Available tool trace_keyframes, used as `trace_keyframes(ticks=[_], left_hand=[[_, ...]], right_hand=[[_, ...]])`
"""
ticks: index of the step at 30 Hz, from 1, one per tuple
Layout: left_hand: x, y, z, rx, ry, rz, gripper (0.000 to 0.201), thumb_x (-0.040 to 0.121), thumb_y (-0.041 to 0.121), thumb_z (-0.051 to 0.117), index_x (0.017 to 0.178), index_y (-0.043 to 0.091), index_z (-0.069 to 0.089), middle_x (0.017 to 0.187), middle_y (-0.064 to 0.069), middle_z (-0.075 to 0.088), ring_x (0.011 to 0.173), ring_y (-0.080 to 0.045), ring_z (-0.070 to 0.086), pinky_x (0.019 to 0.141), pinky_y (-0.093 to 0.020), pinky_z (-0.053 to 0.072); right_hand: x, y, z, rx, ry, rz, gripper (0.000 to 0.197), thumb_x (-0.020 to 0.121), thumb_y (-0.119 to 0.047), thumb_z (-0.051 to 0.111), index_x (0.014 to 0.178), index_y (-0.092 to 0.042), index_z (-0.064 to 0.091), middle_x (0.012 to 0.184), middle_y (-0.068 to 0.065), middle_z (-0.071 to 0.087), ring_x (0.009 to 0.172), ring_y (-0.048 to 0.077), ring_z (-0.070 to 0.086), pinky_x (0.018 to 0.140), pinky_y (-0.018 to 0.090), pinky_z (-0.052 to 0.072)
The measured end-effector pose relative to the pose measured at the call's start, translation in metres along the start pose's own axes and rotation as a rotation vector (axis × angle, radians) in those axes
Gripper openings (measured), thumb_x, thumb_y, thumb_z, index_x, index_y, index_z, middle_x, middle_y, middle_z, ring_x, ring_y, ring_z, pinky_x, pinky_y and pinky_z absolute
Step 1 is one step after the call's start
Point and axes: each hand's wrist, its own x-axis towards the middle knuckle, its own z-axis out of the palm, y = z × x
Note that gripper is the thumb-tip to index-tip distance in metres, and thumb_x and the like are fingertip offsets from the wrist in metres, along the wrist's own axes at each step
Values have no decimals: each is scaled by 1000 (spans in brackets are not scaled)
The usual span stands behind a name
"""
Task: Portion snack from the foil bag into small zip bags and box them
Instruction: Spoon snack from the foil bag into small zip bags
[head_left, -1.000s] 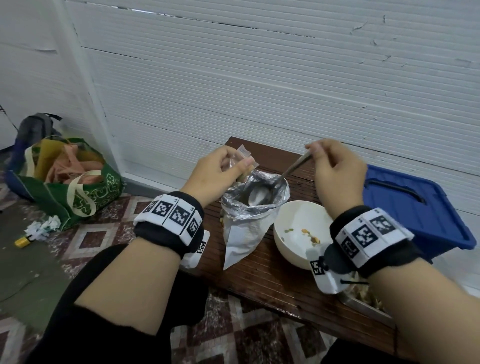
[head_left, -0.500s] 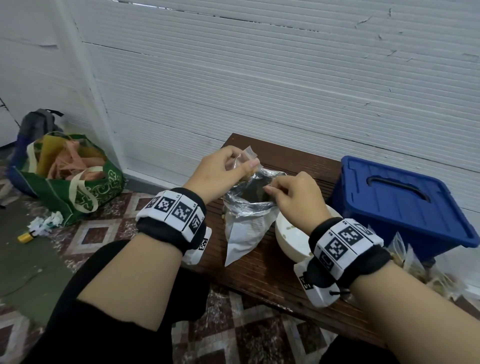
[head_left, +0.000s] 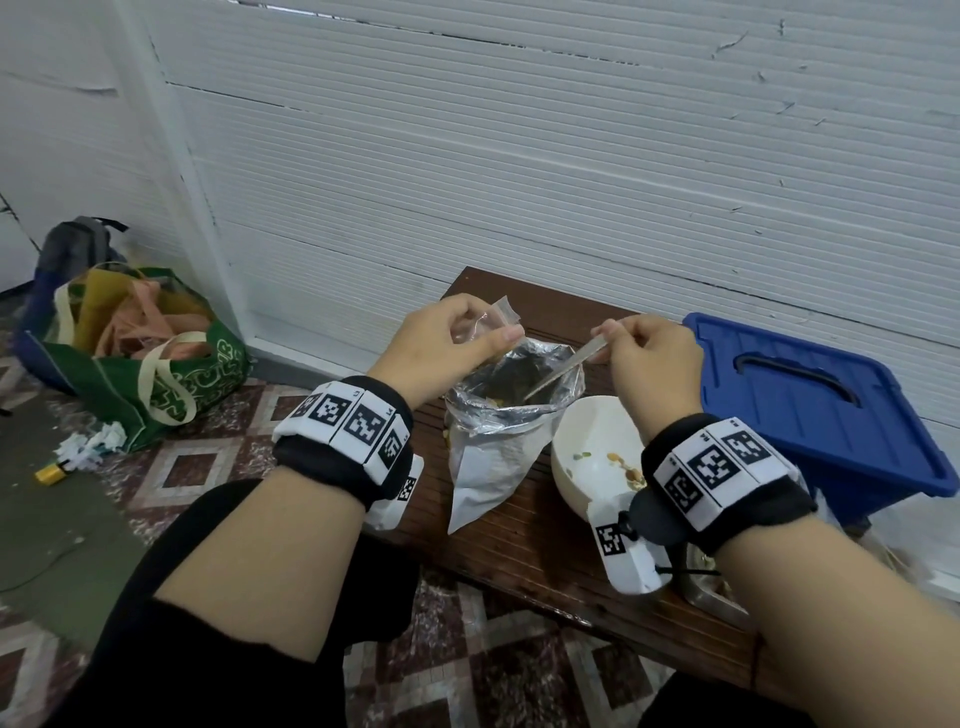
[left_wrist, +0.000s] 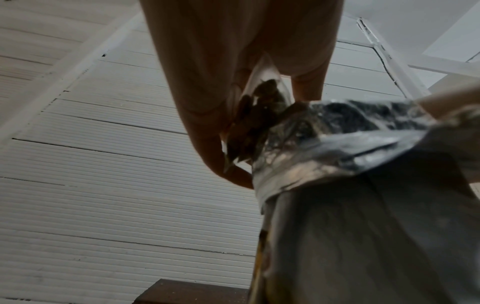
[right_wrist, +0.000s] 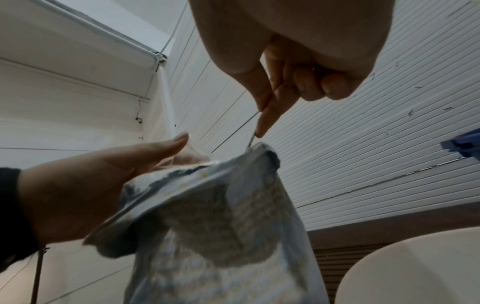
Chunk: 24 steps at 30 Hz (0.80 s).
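A silver foil bag (head_left: 498, 441) (left_wrist: 363, 226) (right_wrist: 221, 216) stands open on the brown table (head_left: 545, 551). My left hand (head_left: 457, 343) (right_wrist: 91, 181) pinches a small clear zip bag (head_left: 493, 325) (left_wrist: 257, 123) with snack in it, just above the foil bag's left rim. My right hand (head_left: 644, 353) (right_wrist: 288, 67) pinches the handle of a metal spoon (head_left: 563, 366) whose bowl is down inside the foil bag, hidden. A blue lidded box (head_left: 810, 410) sits at the right.
A white bowl (head_left: 587, 457) with a few snack crumbs stands right of the foil bag. A metal tray (head_left: 711, 592) edge shows under my right wrist. On the tiled floor at left are a green tote bag (head_left: 145, 353) and a grey backpack (head_left: 72, 249). A white wall runs behind.
My right hand went down to the foil bag's mouth, then rose to the right, and the spoon now slants into the bag. My left hand stayed holding the zip bag.
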Motion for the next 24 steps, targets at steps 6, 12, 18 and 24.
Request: trace_keyframes(ticks=[6, 12, 18, 24], left_hand=[[-3, 4, -5, -14, 25, 12, 18, 79, 48, 70, 89, 35, 63, 99, 15, 67, 92, 4, 59, 74, -12, 41], [-4, 5, -12, 9, 5, -4, 27, 74, 48, 75, 94, 32, 66, 92, 14, 68, 84, 10, 57, 69, -8, 40], [-4, 5, -17, 87, -45, -26, 37, 67, 46, 81, 97, 30, 68, 91, 16, 68, 84, 7, 60, 65, -5, 42], [-5, 7, -17, 222, -99, -24, 48, 62, 46, 84, 103, 26, 70, 91, 13, 69, 87, -3, 64, 75, -17, 50]], right_hand=[[10, 2, -12, 26, 84, 109, 38, 94, -17, 52, 59, -18, 66, 77, -13, 65, 66, 3, 51, 71, 22, 38], [16, -4, -27, -4, 127, 103, 33, 94, -20, 53, 65, -16, 68, 63, -9, 57, 59, 4, 47, 58, 20, 36], [21, -5, -34, 4, 169, 106, 32, 95, -17, 51, 69, -14, 69, 69, -8, 60, 59, 1, 48, 66, 19, 35], [24, -8, -38, 21, 194, 117, 33, 94, -16, 49, 68, -15, 70, 69, -10, 61, 65, 4, 51, 69, 19, 38]])
